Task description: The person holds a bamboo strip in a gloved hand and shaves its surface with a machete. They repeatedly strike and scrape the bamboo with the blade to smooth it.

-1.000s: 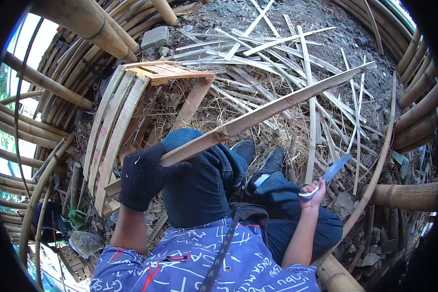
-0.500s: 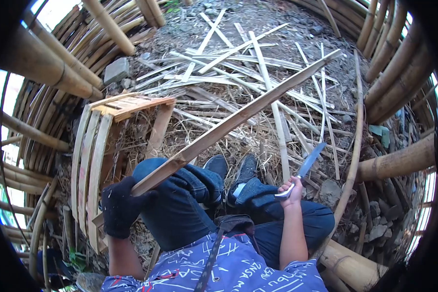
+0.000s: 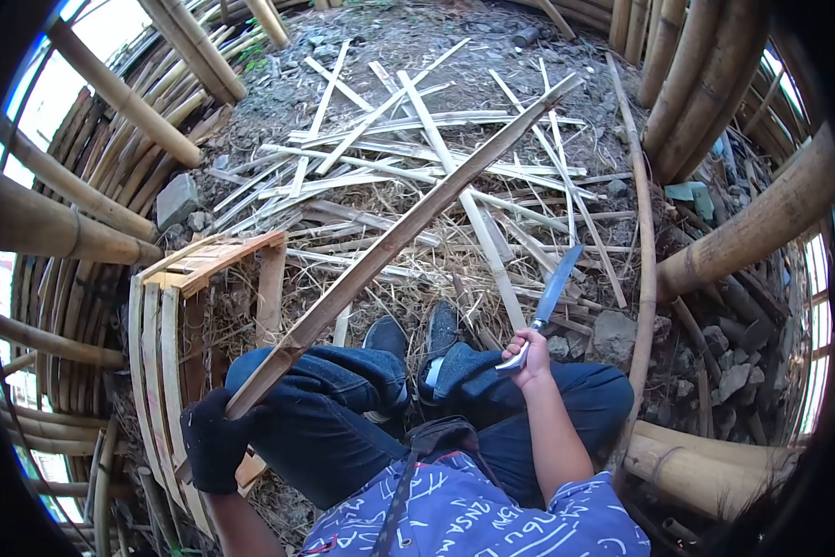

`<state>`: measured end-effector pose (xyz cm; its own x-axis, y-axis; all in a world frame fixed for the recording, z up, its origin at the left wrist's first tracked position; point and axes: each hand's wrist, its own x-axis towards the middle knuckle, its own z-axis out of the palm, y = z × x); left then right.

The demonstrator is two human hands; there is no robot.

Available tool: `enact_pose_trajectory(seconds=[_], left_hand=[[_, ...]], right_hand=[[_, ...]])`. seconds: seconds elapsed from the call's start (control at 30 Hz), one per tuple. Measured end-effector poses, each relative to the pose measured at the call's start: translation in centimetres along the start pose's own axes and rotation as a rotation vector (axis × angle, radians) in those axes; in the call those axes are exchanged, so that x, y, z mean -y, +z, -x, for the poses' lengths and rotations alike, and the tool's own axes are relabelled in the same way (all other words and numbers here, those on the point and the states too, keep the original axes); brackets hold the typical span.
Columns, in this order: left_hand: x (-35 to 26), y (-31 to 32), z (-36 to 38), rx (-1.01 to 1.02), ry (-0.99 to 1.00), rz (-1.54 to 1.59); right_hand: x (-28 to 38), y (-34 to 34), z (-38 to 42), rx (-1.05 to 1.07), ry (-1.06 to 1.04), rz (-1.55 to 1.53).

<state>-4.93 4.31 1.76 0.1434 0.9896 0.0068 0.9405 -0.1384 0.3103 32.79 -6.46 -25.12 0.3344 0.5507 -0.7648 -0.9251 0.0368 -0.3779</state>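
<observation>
My left hand (image 3: 215, 444), in a black glove, is closed round the lower end of a long split bamboo piece (image 3: 390, 246). The piece slants up and to the right, over my bent left leg and above the strips on the ground. In my bare right hand (image 3: 527, 357) is the handle of a knife (image 3: 559, 283), its blade pointing up and slightly right. The blade and the bamboo piece are apart. Thin pale bamboo strips (image 3: 427, 121) lie crossed on the ground beyond my feet.
A slatted wooden crate (image 3: 169, 334) stands at my left, close to the gloved hand. Thick bamboo poles (image 3: 65, 227) rise on both sides. A grey block (image 3: 177, 200) lies at the upper left, and rocks (image 3: 614, 340) lie at the right.
The view has shifted, so the crate, strips and bamboo piece appear further left. Both hands keep their hold on the bamboo piece and the knife.
</observation>
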Motion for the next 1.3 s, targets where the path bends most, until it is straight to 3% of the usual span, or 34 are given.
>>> enact_pose_trajectory(seconds=[0.4, 0.77, 0.9, 1.03, 1.23, 1.3], left_hand=[[2.1, 0.8, -0.2, -0.047, 0.151, -0.138], [1.1, -0.5, -1.1, 0.155, 0.034, -0.156], [1.2, -0.3, -0.8, 0.132, 0.045, -0.147], [1.1, -0.1, -0.5, 0.091, 0.081, -0.139], [0.6, 0.3, -0.1, 0.034, 0.054, -0.162], [0.8, 0.4, 0.0, 0.048, 0.055, -0.174]], right_hand=[[-0.1, -0.1, 0.0, 0.029, -0.002, -0.025], [-0.3, -0.1, -0.3, 0.04, 0.007, -0.012], [-0.3, -0.3, -0.1, 0.052, 0.007, -0.035], [-1.3, -0.3, 0.2, 0.031, -0.077, -0.019], [-2.1, 2.8, 4.5, 0.107, -0.604, 0.456], [-1.5, 5.2, 6.4, 0.17, -0.657, 0.507]])
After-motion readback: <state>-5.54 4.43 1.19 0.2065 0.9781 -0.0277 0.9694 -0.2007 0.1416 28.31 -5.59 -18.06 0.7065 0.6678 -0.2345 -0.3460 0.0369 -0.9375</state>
